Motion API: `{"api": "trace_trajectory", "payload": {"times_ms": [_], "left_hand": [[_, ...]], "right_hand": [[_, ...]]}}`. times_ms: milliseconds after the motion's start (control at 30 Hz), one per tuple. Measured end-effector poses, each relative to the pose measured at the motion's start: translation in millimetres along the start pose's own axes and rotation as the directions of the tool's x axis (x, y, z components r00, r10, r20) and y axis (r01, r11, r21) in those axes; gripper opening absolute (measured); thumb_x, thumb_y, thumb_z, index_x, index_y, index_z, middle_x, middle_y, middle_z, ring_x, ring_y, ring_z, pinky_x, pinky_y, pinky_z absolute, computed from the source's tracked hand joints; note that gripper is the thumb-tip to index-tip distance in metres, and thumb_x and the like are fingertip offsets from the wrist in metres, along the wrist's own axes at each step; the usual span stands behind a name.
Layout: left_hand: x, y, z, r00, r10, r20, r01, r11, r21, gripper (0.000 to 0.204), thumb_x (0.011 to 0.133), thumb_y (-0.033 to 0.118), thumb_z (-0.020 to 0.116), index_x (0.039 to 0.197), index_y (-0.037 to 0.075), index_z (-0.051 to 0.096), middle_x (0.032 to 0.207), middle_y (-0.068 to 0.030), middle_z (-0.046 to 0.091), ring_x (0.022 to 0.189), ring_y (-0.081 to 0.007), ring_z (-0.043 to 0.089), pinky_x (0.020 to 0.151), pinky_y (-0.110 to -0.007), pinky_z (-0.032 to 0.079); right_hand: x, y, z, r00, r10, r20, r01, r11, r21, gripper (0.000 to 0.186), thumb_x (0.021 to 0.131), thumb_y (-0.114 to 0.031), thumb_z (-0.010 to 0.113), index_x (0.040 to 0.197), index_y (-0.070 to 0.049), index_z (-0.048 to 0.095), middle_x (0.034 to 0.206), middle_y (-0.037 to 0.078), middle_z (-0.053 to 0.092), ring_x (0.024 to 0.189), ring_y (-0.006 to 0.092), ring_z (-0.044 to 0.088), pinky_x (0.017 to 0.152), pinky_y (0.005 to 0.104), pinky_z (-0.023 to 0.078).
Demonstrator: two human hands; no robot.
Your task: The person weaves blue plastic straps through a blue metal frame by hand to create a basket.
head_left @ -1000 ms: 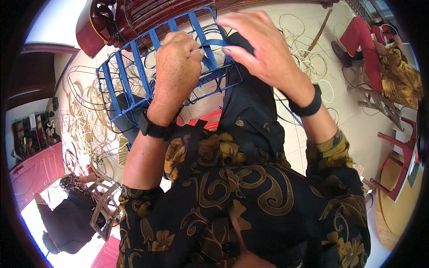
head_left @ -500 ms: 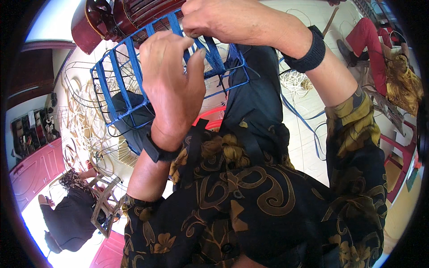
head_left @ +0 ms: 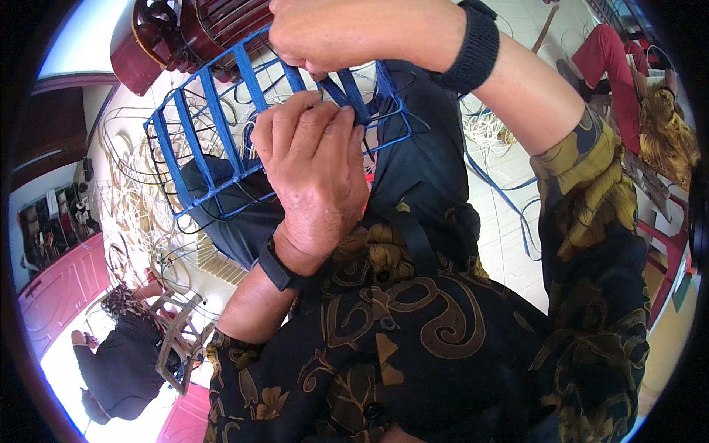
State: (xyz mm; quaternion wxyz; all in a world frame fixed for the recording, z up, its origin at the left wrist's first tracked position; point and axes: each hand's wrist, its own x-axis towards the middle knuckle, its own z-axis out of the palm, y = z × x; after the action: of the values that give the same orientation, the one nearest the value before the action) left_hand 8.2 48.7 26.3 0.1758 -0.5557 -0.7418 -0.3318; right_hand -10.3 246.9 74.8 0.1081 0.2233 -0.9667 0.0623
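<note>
A wire frame wound with blue flat strips (head_left: 214,122) lies tilted across my knees. Several of its strips run side by side between the far and near rims. My left hand (head_left: 310,159) has its fingers bent and pressed together on the strips toward the frame's right part. Just beyond it, my right hand (head_left: 354,33) is closed, its fingertips at a blue strip near the far rim. The strip's path between the two hands is partly covered by my fingers.
Dark red carved wooden furniture (head_left: 140,52) stands beyond the frame. Loose pale cane strands (head_left: 129,192) cover the floor at left, with a blue strip (head_left: 509,199) at right. One person (head_left: 122,362) sits lower left beside a wooden frame; another person's red-clad leg (head_left: 605,70) shows upper right.
My left hand has moved right along the frame, and its spread thumb and fingers have come together on the strips. My right hand has shifted left and slightly nearer.
</note>
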Motion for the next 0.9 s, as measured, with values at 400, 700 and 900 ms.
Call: {"api": "trace_trajectory", "payload": {"times_ms": [400, 700, 900], "left_hand": [[6.4, 10.6, -2.1, 0.993, -0.111, 0.032, 0.114, 0.988, -0.104, 0.022, 0.073, -0.003, 0.074, 0.094, -0.004, 0.073, 0.096, -0.0161, 0.068, 0.105, -0.0341, 0.064, 0.092, -0.044, 0.047], [-2.3, 11.1, 3.9, 0.992, -0.125, -0.004, 0.124, 0.987, -0.103, 0.020, 0.076, -0.007, 0.073, 0.096, -0.003, 0.073, 0.093, -0.0161, 0.070, 0.098, -0.0341, 0.067, 0.087, -0.041, 0.051], [0.3, 19.7, 4.0, 0.991, -0.133, -0.019, 0.132, 0.991, -0.012, 0.018, 0.079, -0.007, 0.073, 0.096, -0.004, 0.073, 0.094, -0.0177, 0.071, 0.095, -0.0340, 0.067, 0.087, -0.040, 0.053]], "right_hand": [[-5.0, -22.0, 14.1, 0.987, 0.148, -0.057, -0.157, 0.962, -0.221, 0.015, 0.084, -0.021, 0.065, 0.082, -0.013, 0.078, 0.087, 0.004, 0.072, 0.097, 0.0231, 0.063, 0.100, 0.0426, 0.041], [2.2, -31.7, 19.8, 0.982, 0.164, 0.090, -0.134, 0.952, -0.274, 0.019, 0.087, -0.025, 0.065, 0.088, -0.017, 0.081, 0.093, 0.002, 0.075, 0.101, 0.0227, 0.064, 0.101, 0.0458, 0.037], [9.6, -27.7, 28.1, 0.973, 0.189, 0.132, -0.158, 0.964, -0.216, 0.018, 0.086, -0.023, 0.065, 0.088, -0.015, 0.081, 0.095, 0.006, 0.077, 0.101, 0.0240, 0.066, 0.101, 0.0450, 0.038]]}}
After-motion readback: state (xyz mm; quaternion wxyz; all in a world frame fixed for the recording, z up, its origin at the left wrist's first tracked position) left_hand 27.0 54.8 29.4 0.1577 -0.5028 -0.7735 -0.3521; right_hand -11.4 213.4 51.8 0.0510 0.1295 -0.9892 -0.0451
